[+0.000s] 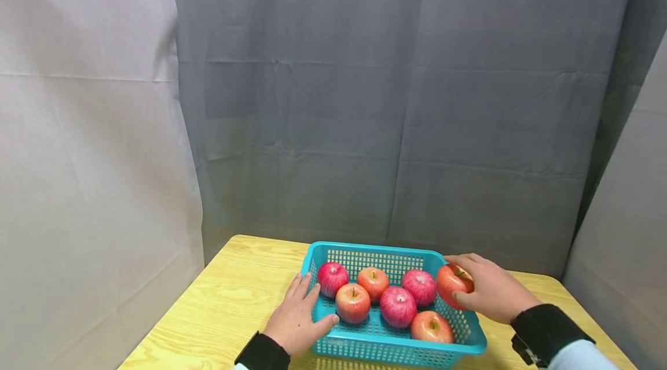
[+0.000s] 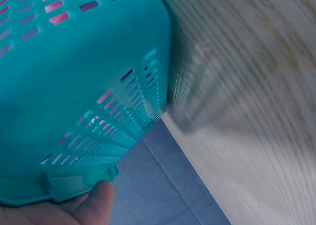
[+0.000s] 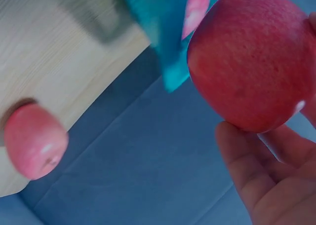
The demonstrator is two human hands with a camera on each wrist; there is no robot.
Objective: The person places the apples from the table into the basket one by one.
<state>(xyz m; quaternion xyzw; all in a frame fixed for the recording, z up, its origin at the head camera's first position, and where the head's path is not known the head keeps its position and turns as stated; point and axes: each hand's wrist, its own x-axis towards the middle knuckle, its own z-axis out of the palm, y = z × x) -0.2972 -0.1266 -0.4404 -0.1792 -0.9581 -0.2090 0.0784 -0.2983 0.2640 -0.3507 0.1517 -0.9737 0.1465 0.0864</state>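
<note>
A turquoise plastic basket [image 1: 396, 344] with slotted sides holds several apples, some orange-red like the front apple [image 1: 432, 327], others deep pink like the middle apple [image 1: 398, 307]. At its left rim my left hand [image 1: 297, 319] rests with fingers spread and fairly straight; in the left wrist view fingertips [image 2: 101, 198] touch the rim. My right hand [image 1: 497, 290] grips an orange-red apple [image 1: 451, 284] between thumb and fingers above the right rim. The right wrist view shows this held apple [image 3: 252, 62] large, with part of the hand beyond the frame.
Another apple [image 3: 35, 141] lies on the table outside the basket, near the edge; the head view does not show it. The yellow wood-grain table [image 1: 208, 312] carries the basket. A grey cloth [image 1: 385, 98] hangs behind, with pale cloth [image 1: 88, 156] at the left.
</note>
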